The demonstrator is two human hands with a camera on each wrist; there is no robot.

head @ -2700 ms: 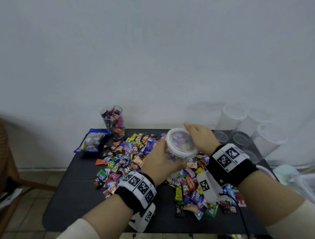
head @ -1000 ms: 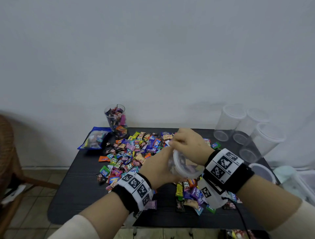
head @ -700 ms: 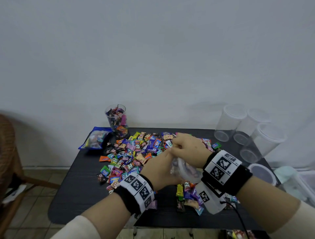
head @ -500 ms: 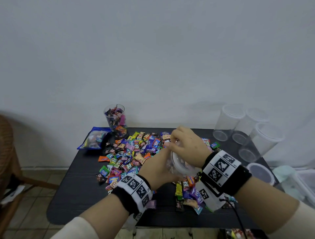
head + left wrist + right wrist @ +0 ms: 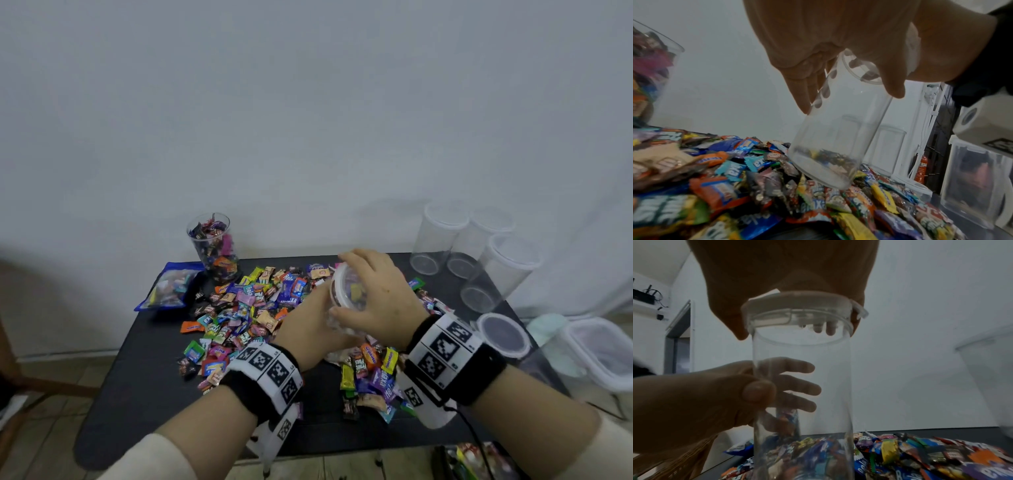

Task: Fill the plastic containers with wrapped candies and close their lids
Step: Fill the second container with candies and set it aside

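clear plastic container (image 5: 801, 386) above the candies (image 5: 246, 308): my left grip (image 5: 308, 329) wraps its side, my right grip (image 5: 380, 301) clamps its lid (image 5: 797, 305).

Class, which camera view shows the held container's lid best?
The right wrist view: the lid sits whole on the rim under the right hand. The head view shows it partly covered; the left wrist view barely shows it.

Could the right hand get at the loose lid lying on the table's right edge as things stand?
Probably not at once: the right hand grips the lid of the held container. The path to the loose lid looks free once it lets go.
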